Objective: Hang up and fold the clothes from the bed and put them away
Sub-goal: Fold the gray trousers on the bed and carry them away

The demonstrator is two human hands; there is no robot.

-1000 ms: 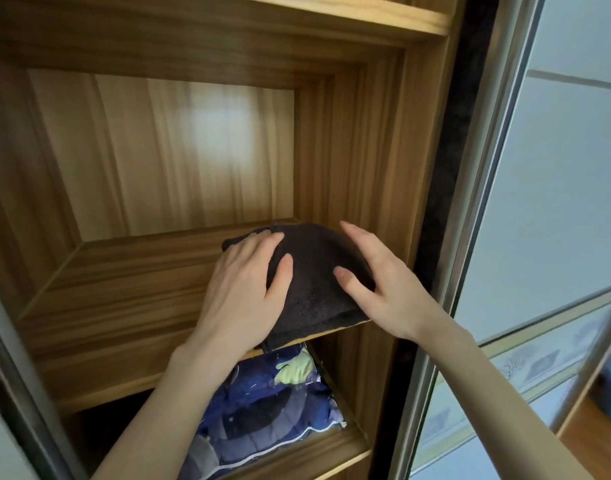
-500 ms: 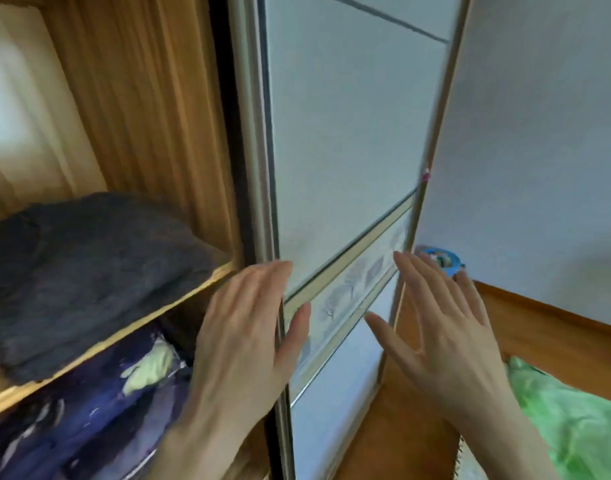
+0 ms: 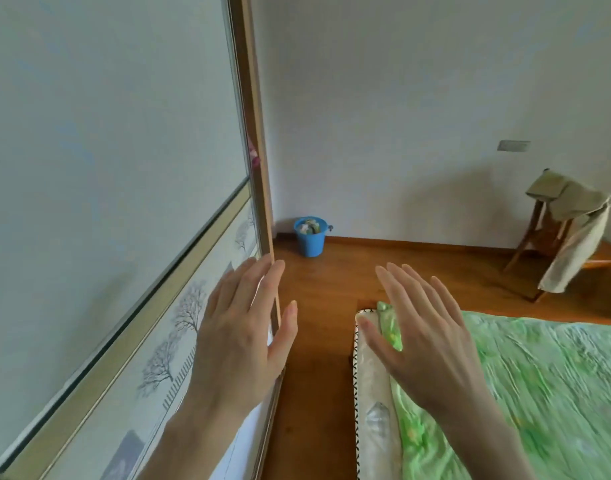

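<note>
My left hand (image 3: 240, 336) hangs in the air in front of the wardrobe's sliding door (image 3: 106, 168), fingers straight and spread, holding nothing. My right hand (image 3: 425, 337) is also flat and empty, raised over the near corner of the bed (image 3: 539, 393), which is covered by a green sheet. No clothes show on the visible part of the bed. A beige garment (image 3: 570, 233) is draped over a wooden stool at the far right. The shelf and the dark folded garment are out of view.
The white sliding door with a tree-print band fills the left side, its wooden edge (image 3: 259, 168) near my left fingers. A blue bucket (image 3: 310, 236) stands in the room's corner. Wooden floor (image 3: 318, 341) runs between wardrobe and bed. A wooden stool (image 3: 539, 237) stands against the far wall.
My hands let go of the dark folded garment on the shelf. My view swung right, away from the open wardrobe toward the bed, with both hands staying flat and empty.
</note>
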